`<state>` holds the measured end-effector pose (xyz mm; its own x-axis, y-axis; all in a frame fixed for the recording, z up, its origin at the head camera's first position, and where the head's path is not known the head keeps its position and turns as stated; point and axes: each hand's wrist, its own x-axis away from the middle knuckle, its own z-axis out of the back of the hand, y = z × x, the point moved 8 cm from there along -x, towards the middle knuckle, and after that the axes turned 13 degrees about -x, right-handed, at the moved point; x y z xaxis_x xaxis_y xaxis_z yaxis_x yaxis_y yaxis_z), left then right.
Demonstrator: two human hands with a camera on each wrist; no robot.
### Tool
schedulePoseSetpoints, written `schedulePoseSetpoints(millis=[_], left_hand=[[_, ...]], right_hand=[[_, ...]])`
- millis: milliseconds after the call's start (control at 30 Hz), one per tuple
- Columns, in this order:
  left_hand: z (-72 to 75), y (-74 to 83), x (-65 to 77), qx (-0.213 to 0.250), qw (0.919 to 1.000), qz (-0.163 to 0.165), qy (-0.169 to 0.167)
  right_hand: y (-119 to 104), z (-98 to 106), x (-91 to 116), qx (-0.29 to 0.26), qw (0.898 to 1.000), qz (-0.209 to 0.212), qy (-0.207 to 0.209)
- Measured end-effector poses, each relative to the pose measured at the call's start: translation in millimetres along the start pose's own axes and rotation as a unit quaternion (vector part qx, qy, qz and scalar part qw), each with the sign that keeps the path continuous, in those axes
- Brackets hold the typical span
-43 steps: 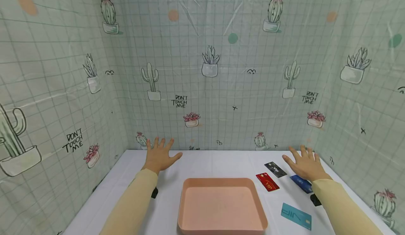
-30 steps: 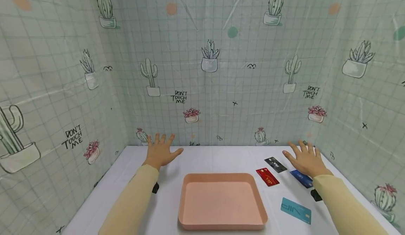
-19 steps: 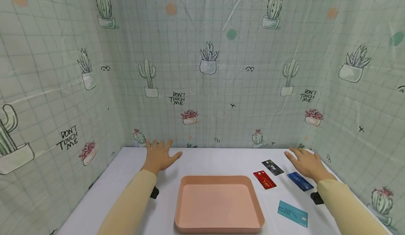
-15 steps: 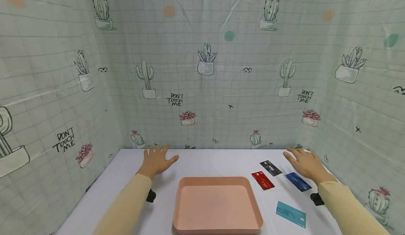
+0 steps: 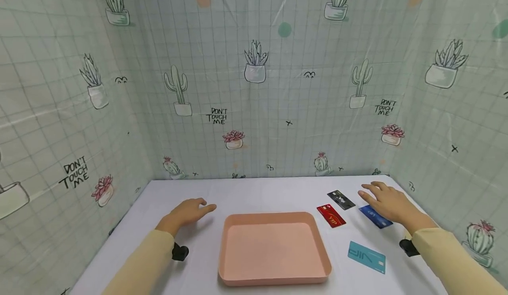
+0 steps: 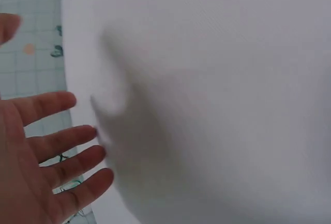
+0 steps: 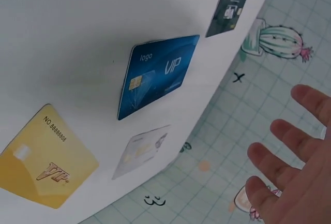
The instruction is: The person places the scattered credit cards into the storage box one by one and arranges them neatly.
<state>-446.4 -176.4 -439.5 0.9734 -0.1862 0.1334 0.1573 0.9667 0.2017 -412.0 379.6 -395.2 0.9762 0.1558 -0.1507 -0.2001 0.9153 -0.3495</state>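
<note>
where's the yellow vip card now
The yellow card lies on the white table at the lower left of the right wrist view, left of the pale card, with the blue card to its upper right.

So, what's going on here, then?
Someone is at a white table with both hands up and holding nothing. The right hand hovers near the blue card; the left hand is over the table, left of the pink tray. The black card, red card and teal card lie right of the tray, and none is in it. The right wrist view also shows a yellow card.
</note>
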Motion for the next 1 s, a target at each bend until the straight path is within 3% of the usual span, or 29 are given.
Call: schedulePoseSetpoints(millis=[133, 233, 300, 367, 467, 633, 833, 1000], left_hand=[[-0.9, 20.5, -1.9, 0.041, 0.9983, -0.031, -0.029], [-5.1, 32.0, 2.4, 0.112, 0.9895, -0.057, -0.072], [-8.8, 37.2, 7.8, 0.187, 0.9736, -0.067, -0.112], [-11.2, 41.9, 14.4, 0.259, 0.9513, -0.074, -0.150], [-15.5, 46.9, 22.7, 0.328, 0.9208, -0.083, -0.194], [-20.2, 54.0, 27.9, 0.371, 0.8963, -0.101, -0.221], [-29.0, 53.0, 23.3, 0.398, 0.8802, -0.102, -0.237], [-46.0, 44.6, 15.2, 0.432, 0.8625, -0.088, -0.248]], right_hand=[[-3.8, 2.3, 5.6, 0.000, 1.000, -0.005, -0.007], [-9.6, -3.6, 9.9, -0.004, 1.000, -0.003, -0.020], [-13.6, -8.3, 13.3, -0.006, 0.999, 0.001, -0.031], [-17.2, -11.8, 17.5, -0.007, 0.999, 0.004, -0.039], [-21.3, -15.6, 25.9, -0.006, 0.998, 0.009, -0.057], [-24.1, -20.5, 37.9, -0.010, 0.995, 0.008, -0.097], [-24.9, -35.3, 49.1, -0.025, 0.986, -0.015, -0.166], [-27.5, -48.9, 61.4, -0.037, 0.979, -0.030, -0.199]])
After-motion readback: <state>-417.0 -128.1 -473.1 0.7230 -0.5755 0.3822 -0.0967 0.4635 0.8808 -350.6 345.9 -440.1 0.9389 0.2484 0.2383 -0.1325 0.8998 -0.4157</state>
